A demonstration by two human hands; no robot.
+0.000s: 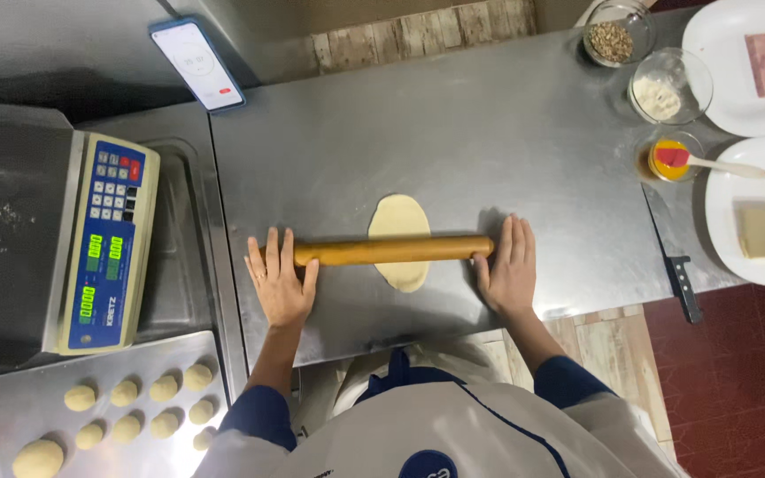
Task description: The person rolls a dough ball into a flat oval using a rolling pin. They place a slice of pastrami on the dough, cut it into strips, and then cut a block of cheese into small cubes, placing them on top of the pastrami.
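Because the pin (393,250) is lying across the dough (400,241), we are pressing flat palms on its two ends: left hand (281,281) and right hand (508,270) are both spread, fingers straight, gripping nothing. The dough is sitting mid-table (489,124), under the pin; the tray (11,398) of dough balls (126,416) is lying left of it.

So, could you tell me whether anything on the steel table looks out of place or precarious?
Yes: the black-handled knife lies at the table's front right edge, handle jutting past it. Nothing looks spilled.
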